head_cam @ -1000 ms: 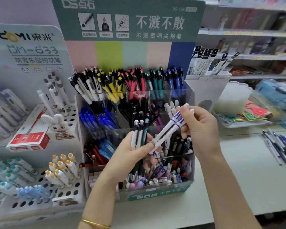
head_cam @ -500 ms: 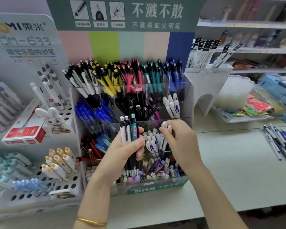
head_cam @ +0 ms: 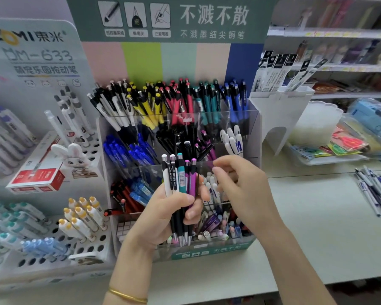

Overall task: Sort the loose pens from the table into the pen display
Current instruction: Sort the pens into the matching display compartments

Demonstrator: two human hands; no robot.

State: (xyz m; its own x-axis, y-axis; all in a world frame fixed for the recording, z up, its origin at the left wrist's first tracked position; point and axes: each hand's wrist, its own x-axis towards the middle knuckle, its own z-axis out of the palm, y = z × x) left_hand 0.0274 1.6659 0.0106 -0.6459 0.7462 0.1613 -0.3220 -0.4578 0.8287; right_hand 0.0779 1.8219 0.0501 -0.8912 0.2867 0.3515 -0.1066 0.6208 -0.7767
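The clear tiered pen display (head_cam: 253, 128) stands in front of me, its compartments filled with pens sorted by colour. My left hand (head_cam: 163, 219) grips an upright bundle of pens (head_cam: 180, 179) in front of the display's lower tiers: white, black, teal and purple ones, tips down. My right hand (head_cam: 244, 192) hovers just right of the bundle with loosely curled fingers and nothing in it. Behind it, white pens with blue marks (head_cam: 212, 188) stand in a middle compartment. A heap of loose pens (head_cam: 374, 192) lies on the table at the far right.
A white holed pen rack (head_cam: 53, 249) with a rabbit figure (head_cam: 75, 157) and a red box (head_cam: 37, 179) stands on the left. A white refill stand (head_cam: 279, 111) and trays of packaged goods (head_cam: 339, 148) sit at the back right, with shelves behind.
My right hand lowered the white blue-striped pens into a middle compartment, let them go and came away empty beside the bundle. My left hand kept hold of its bundle.
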